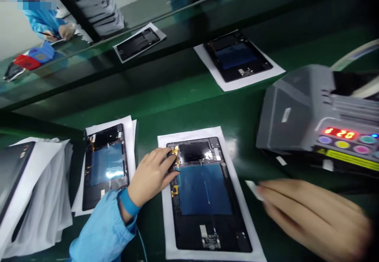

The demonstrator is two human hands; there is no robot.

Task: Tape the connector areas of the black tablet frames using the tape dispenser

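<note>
While the left hand [152, 175] presses fingertips on an open tablet [204, 195], the right [314, 214] pinches a small white strip [253, 189].
Tablet lies on white paper [168, 230] on the green desk [189, 104].

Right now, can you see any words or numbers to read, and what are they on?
"20" preceded by a blurred character: red lit display on the grey machine.
Yellow strip below its buttons: print too small to read.
Tablet under the left hand: nothing readable.

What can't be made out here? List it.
Head view only:
- Right hand: motion-blurred; the small white piece at its fingertips is unidentifiable.
- Left hand: its fingertips hide part of the open tablet edge.
- Grey machine: cut off by the right edge; its red display is unreadable.
</note>
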